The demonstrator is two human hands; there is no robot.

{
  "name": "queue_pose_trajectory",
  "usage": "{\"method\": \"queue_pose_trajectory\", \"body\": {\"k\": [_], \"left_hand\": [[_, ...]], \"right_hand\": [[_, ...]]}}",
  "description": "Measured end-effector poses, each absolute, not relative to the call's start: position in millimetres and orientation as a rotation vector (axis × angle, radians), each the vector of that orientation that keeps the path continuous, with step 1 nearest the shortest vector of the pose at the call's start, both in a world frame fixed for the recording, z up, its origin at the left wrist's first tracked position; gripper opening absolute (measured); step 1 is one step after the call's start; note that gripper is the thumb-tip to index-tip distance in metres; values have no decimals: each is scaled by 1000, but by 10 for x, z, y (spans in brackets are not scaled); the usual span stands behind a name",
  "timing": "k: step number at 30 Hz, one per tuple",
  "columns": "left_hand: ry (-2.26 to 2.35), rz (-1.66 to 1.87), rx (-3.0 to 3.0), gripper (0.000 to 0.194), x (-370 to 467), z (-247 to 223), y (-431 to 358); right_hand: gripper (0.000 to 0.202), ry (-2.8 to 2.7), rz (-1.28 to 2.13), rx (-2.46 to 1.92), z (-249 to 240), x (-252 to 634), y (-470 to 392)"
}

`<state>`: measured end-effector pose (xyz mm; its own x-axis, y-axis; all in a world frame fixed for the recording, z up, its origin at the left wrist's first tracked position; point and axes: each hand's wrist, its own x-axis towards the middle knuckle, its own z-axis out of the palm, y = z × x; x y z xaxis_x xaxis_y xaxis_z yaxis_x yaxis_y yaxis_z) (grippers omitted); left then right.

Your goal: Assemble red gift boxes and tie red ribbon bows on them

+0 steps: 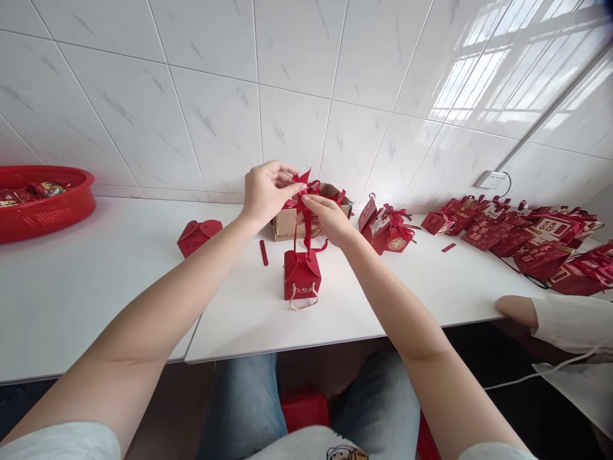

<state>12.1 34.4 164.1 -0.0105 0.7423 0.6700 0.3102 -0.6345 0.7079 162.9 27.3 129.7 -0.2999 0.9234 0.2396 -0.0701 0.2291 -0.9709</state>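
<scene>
Both my hands meet above the table on a red ribbon [306, 220]. My left hand [269, 188] pinches it near the top, where pointed ends stick up. Just below, my right hand [328, 216] grips the same ribbon between thumb and fingers. The ribbon runs down to the top of a small red gift box [302, 276], which stands on the table below my hands. A twisted gold cord handle [303, 307] hangs on its front. Behind my hands, partly hidden, is a cardboard box [286, 226] with red ribbons in it.
Another red box [200, 235] sits to the left, near a red strip [264, 253]. A red basket [57, 214] with wrapped items stands far left. Ribboned red boxes [401, 236] and many red packages [536, 239] line the right side. Another person's arm [518, 311] rests at the right edge.
</scene>
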Motion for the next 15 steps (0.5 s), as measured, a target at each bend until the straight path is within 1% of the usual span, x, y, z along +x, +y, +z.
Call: {"method": "queue_pose_trajectory", "body": {"k": [3,5,7,9,13,15], "left_hand": [[1099,1723,1885,61,150,1618,306],[1102,1713,1846,68,162,1623,287],[1101,1667,1776,66,167,1640,287],[1088,1595,1680,57,159,1656,305],[1013,1520,1539,31,94,1603,313],[1001,1528,1585,25,50,1507,266]], "right_hand": [[39,-1524,1175,-860,1314,1636,236],[37,-1579,1046,-902,1342,1635,201],[38,-1619,947,-915,1368,1637,175],[40,-1620,952,-884,1377,1649,166],[33,-1527,1275,-764,1333,1714,199],[25,-1418,1442,-720,1304,1761,230]]}}
